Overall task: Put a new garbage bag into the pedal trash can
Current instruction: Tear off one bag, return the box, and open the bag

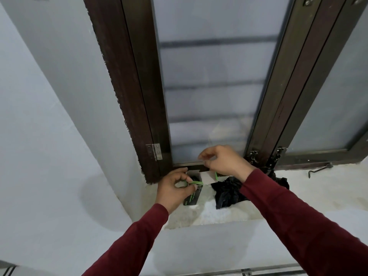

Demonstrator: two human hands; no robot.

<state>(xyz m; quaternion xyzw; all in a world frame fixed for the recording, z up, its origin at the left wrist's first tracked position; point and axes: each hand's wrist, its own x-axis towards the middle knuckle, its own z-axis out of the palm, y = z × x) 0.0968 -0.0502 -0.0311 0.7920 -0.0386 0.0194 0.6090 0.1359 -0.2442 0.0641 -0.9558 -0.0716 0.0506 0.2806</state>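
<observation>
A small black-and-green garbage bag box point(192, 198) stands on the stone window sill point(298, 188). My left hand point(175, 188) grips the box near its green top edge. Its white flap point(206, 177) is open and black bag material shows inside. My right hand point(223, 161) is raised just above and right of the box, fingers pinched on a thin green strip that hangs down from it. A crumpled black garbage bag point(229, 193) lies loose on the sill under my right forearm. No trash can is in view.
A dark wooden window frame point(143, 108) with frosted glass panes rises behind the sill. A hinge point(156, 152) and latches point(253, 156) sit at its base. A metal hook point(318, 170) lies at the right. White walls point(49, 136) flank the left.
</observation>
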